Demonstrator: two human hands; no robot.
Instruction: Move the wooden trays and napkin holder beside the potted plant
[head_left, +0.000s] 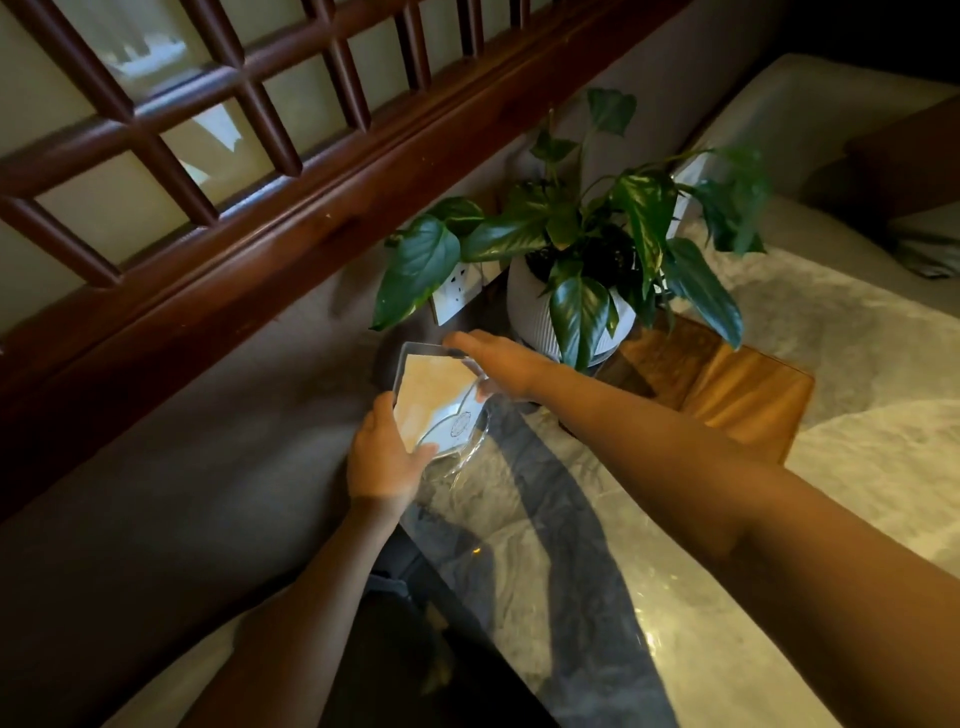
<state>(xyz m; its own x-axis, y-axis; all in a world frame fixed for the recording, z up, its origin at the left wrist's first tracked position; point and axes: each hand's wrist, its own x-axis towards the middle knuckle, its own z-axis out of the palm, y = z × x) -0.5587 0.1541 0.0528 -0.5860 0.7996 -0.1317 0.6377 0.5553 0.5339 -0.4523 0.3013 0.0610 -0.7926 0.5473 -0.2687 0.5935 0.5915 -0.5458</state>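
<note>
The potted plant (571, 306) stands on the table (649, 545) at its far end; the napkin holder (441, 400) sits just left of it, between my hands.

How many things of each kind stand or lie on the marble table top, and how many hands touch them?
Potted plant: 1
Wooden tray, right of the pot: 1
Clear napkin holder with napkins: 1
Hands on the holder: 2, left hand and right hand
Total: 3 things, 2 hands
</note>
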